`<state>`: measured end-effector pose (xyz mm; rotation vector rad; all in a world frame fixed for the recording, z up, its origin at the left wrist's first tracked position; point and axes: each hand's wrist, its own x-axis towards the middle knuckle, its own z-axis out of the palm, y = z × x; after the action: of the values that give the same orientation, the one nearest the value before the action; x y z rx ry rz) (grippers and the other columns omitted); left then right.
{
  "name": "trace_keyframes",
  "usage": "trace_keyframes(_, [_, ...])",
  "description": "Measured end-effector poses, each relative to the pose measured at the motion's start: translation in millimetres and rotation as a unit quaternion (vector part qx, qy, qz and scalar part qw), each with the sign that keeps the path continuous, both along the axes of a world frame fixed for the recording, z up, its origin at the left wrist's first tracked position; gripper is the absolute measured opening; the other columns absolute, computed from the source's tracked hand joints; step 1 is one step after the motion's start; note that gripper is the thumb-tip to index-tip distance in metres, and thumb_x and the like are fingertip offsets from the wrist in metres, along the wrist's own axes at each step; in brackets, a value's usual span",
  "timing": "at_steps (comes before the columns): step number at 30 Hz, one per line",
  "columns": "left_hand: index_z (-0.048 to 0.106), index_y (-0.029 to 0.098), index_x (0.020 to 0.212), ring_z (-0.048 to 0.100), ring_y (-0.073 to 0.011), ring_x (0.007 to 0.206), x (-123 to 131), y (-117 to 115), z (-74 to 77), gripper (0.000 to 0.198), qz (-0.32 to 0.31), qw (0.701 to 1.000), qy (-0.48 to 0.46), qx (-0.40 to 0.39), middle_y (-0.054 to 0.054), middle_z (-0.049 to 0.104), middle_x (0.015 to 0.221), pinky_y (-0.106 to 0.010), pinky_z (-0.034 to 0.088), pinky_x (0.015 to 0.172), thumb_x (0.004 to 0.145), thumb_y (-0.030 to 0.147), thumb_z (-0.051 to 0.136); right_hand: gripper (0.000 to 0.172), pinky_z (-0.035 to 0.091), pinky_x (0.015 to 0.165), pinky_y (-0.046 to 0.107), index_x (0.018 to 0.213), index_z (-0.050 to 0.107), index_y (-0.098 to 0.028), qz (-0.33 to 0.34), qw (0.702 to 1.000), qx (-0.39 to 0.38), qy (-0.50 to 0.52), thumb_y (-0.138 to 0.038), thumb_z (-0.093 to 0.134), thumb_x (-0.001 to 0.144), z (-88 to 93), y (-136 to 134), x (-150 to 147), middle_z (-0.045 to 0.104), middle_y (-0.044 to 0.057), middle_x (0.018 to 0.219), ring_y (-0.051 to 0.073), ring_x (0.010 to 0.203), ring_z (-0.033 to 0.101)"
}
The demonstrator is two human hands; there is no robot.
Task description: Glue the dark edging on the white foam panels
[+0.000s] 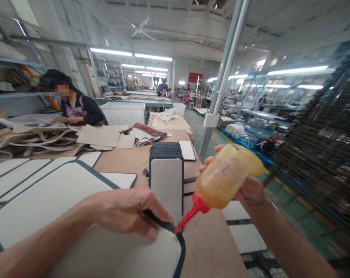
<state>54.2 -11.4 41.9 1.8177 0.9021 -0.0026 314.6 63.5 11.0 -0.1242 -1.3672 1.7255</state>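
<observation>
My left hand pinches the edge of a pale panel with a dark border, thumb on the white face and fingers at the rim. In my right hand is a yellowish squeeze bottle, tilted with its red nozzle downward. The nozzle tip is at the panel's dark border, near the rounded corner; whether liquid comes out I cannot tell. Behind the nozzle stands a stack of narrow dark-edged panels. Another large dark-edged panel lies under and beyond my left arm.
The brown-covered table runs away from me. Piles of beige sheets lie at its far left, where a co-worker sits. A metal post rises behind the bottle. Racks stand at right, and more panels hang below the table's right edge.
</observation>
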Motion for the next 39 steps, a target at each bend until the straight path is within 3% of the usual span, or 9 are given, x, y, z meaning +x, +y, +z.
trace_keyframes(5, [0.071, 0.013, 0.085, 0.040, -0.0126, 0.062, 1, 1, 1.0, 0.018, -0.016, 1.000, 0.000, -0.001, 0.002, 0.047, 0.066, -0.021, 0.031, 0.055, 0.075, 0.025, 0.061, 0.054, 0.055, 0.081, 0.044, 0.113, 0.063, -0.027, -0.001, 1.000, 0.022, -0.006, -0.041, 0.084, 0.065, 3.9, -7, -7, 0.072, 0.004, 0.103, 0.028, 0.097, 0.067])
trace_keyframes(15, [0.073, 0.011, 0.101, 0.042, -0.0139, 0.066, -6, -2, 2.5, 0.032, -0.019, 1.000, -0.001, -0.012, 0.000, 0.053, 0.073, -0.022, 0.033, 0.058, 0.077, 0.027, 0.059, 0.056, 0.056, 0.076, 0.041, 0.106, 0.066, -0.027, -0.038, 0.999, 0.009, -0.015, -0.046, 0.087, 0.058, 12.3, -20, -12, 0.073, 0.004, 0.093, 0.025, 0.087, 0.071])
trace_keyframes(19, [0.073, 0.013, 0.100, 0.042, -0.0142, 0.066, -12, -4, 2.2, 0.030, 0.001, 1.000, -0.008, -0.008, 0.001, 0.054, 0.072, -0.022, 0.033, 0.059, 0.077, 0.027, 0.061, 0.052, 0.056, 0.078, 0.043, 0.108, 0.065, -0.027, -0.033, 0.999, 0.018, -0.007, -0.043, 0.085, 0.062, 11.6, -23, -10, 0.073, 0.003, 0.095, 0.025, 0.090, 0.070])
trace_keyframes(25, [0.070, 0.011, 0.088, 0.033, -0.0109, 0.059, -18, -6, 4.4, 0.021, 0.032, 0.999, -0.022, -0.006, 0.003, 0.039, 0.064, -0.023, 0.024, 0.052, 0.075, 0.024, 0.059, 0.051, 0.056, 0.078, 0.042, 0.107, 0.065, -0.025, -0.088, 0.996, 0.017, 0.007, -0.036, 0.086, 0.062, 8.5, -25, -10, 0.073, 0.005, 0.096, 0.026, 0.090, 0.070])
trace_keyframes(31, [0.061, 0.012, 0.073, 0.029, -0.0104, 0.057, -24, -9, 3.2, 0.013, 0.075, 0.996, -0.040, 0.017, 0.004, 0.033, 0.060, -0.025, 0.021, 0.051, 0.074, 0.025, 0.058, 0.054, 0.056, 0.080, 0.047, 0.109, 0.064, -0.027, -0.143, 0.990, 0.018, 0.003, -0.042, 0.086, 0.061, -0.3, -29, -5, 0.072, 0.005, 0.098, 0.029, 0.092, 0.069])
trace_keyframes(39, [0.067, 0.010, 0.082, 0.035, -0.0114, 0.062, -33, -13, -2.0, 0.018, 0.122, 0.989, -0.057, 0.053, 0.002, 0.041, 0.064, -0.022, 0.028, 0.054, 0.077, 0.025, 0.057, 0.057, 0.055, 0.085, 0.045, 0.112, 0.061, -0.028, -0.179, 0.983, 0.017, 0.018, -0.037, 0.087, 0.062, -11.8, -34, -6, 0.070, 0.004, 0.102, 0.028, 0.096, 0.068])
